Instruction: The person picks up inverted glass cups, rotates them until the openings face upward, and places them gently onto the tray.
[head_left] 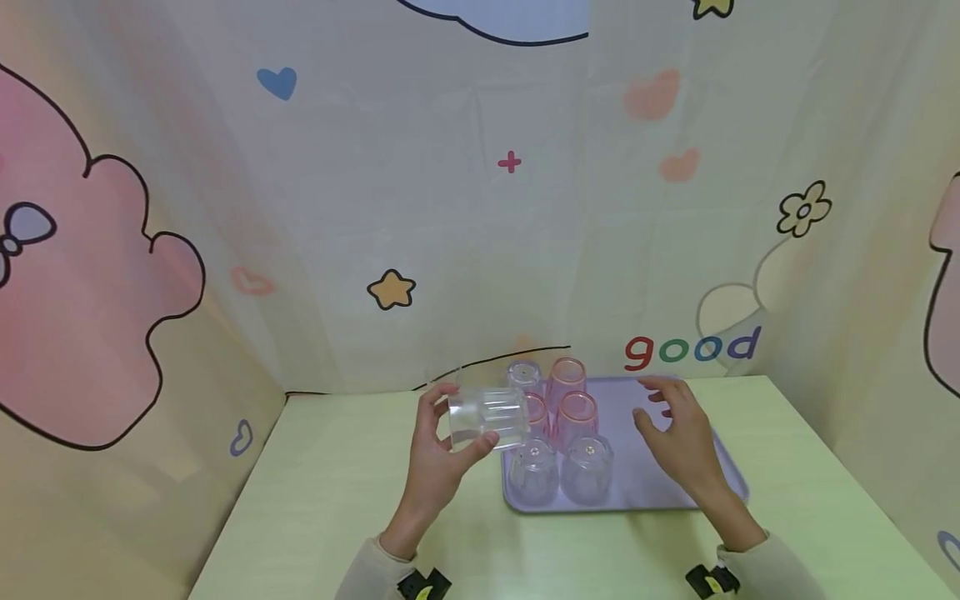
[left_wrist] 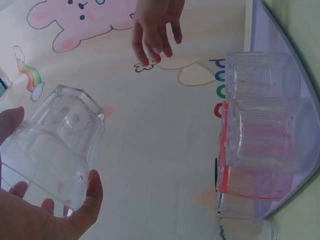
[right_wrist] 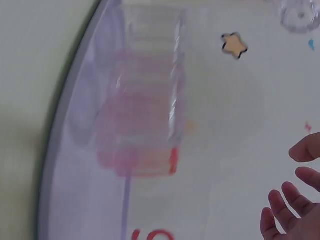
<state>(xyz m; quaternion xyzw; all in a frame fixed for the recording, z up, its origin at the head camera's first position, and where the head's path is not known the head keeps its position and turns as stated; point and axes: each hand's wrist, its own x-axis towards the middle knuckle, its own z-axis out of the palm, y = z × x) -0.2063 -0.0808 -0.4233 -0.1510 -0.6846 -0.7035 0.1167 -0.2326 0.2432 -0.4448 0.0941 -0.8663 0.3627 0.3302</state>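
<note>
My left hand (head_left: 433, 477) grips a clear glass (head_left: 491, 415) lying nearly on its side in the air, fingers and thumb round its wider end. In the left wrist view that glass (left_wrist: 65, 130) shows a faceted lower part and a plain rim band. Below and right of it, upside-down glasses stand in pairs on a lilac tray (head_left: 652, 492): clear glasses (head_left: 587, 473) in front, pink glasses (head_left: 577, 421) in the middle, a clear and a pink one behind. Over the tray's right part my right hand (head_left: 682, 442) hovers with fingers loosely bent, holding nothing.
A pale green table (head_left: 322, 500) carries the tray, which sits near the back wall. Behind it hangs a printed curtain (head_left: 450, 208) with hearts and stars. Another clear glass (left_wrist: 247, 229) stands beyond the tray's far end in the left wrist view.
</note>
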